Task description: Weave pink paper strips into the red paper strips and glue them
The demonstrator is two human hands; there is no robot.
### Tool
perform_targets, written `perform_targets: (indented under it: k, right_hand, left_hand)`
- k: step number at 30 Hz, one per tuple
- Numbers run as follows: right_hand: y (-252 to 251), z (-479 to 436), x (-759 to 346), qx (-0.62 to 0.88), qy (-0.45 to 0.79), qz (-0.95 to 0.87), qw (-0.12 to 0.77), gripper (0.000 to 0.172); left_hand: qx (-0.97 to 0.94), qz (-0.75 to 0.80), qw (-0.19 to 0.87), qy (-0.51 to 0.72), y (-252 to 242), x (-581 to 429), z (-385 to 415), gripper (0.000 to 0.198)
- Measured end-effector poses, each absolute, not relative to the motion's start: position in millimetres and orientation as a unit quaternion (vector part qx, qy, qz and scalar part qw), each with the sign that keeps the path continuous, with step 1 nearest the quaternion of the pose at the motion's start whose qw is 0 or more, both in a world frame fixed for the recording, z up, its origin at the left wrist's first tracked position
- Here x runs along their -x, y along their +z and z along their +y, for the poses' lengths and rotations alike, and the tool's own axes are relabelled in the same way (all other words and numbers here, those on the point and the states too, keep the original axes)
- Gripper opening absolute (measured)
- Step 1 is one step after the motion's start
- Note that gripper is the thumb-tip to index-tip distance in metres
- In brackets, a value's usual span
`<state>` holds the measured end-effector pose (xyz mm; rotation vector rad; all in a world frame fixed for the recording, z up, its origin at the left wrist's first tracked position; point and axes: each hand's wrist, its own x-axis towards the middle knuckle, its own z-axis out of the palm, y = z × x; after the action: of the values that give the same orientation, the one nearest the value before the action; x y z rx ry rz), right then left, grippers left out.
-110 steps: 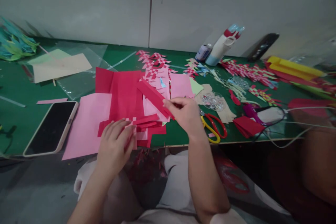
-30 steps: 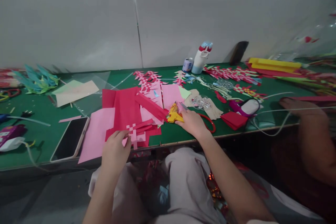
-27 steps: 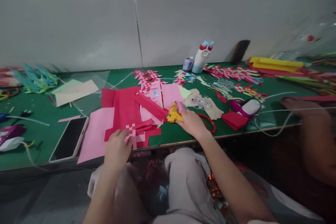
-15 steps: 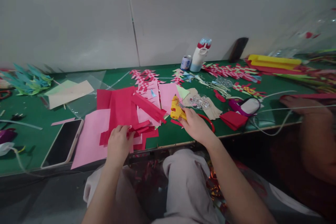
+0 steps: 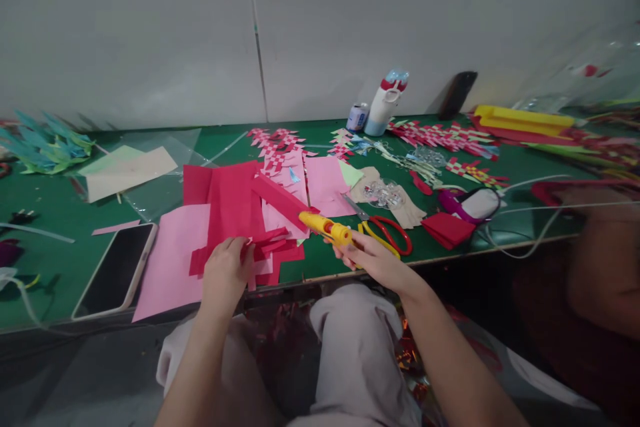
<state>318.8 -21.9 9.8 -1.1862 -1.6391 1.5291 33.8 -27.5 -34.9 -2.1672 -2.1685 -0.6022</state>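
My right hand (image 5: 373, 259) is wrapped round a yellow hot glue gun (image 5: 325, 227). It is held level above the table edge, its narrow end to the left over a red paper strip (image 5: 283, 200). Near the stack's front edge my left hand (image 5: 227, 272) is closed, with fingertips pinching small red paper strips (image 5: 270, 243). What lies under its palm is hidden. Below these strips are a large red sheet (image 5: 235, 203) and a pink sheet (image 5: 175, 253). Scissors (image 5: 385, 235) with red and yellow handles lie just behind my right hand.
A phone (image 5: 117, 270) lies at the left. Woven red-and-pink paper pieces (image 5: 277, 147), a can (image 5: 357, 117) and a bottle (image 5: 386, 103) stand or lie farther back. Past a purple-and-white item (image 5: 470, 203), another person's arm (image 5: 600, 240) rests on the right.
The glue gun has turned from pointing away to pointing left, and has moved down slightly. More of the scissors shows. My left hand stays on the strips.
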Motion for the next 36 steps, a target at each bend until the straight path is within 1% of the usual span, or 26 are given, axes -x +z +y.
perform_targets:
  k: [4,9,12,16,21,28,36]
  right_hand:
    - [9.8,-22.9,-313.6,0.407,0.661,-0.561,0.287,0.052]
    - [6.4,-20.5,-301.4,0.377,0.699,-0.558,0.240,0.051]
    - [4.1,-14.3,-287.2,0.378,0.698,-0.572,0.206,0.050]
    - [2.1,-3.2,-265.7,0.393,0.696,-0.575,0.177,0.054]
    - [-3.2,6.1,-250.3,0.414,0.674,-0.590,0.162,0.059]
    - [-7.6,9.4,-246.8,0.423,0.668,-0.593,0.151,0.054]
    - [0.1,8.7,-243.6,0.437,0.642,-0.612,0.146,0.054]
  left_hand:
    - [0.676,-0.708,-0.005,-0.205,-34.8,-33.4,-27.4,0.027]
    - [0.662,-0.715,-0.010,-0.227,-36.9,-29.0,-27.3,0.027]
    - [0.655,-0.719,-0.028,-0.231,-37.4,-25.7,-27.4,0.025]
    - [0.643,-0.729,-0.060,-0.228,-34.1,-24.9,-27.2,0.023]
    - [0.626,-0.741,-0.078,-0.231,-31.8,-26.7,-26.1,0.021]
    - [0.625,-0.738,-0.089,-0.239,-34.4,-25.3,-27.2,0.022]
    - [0.629,-0.732,-0.090,-0.248,-36.0,-24.6,-28.0,0.021]
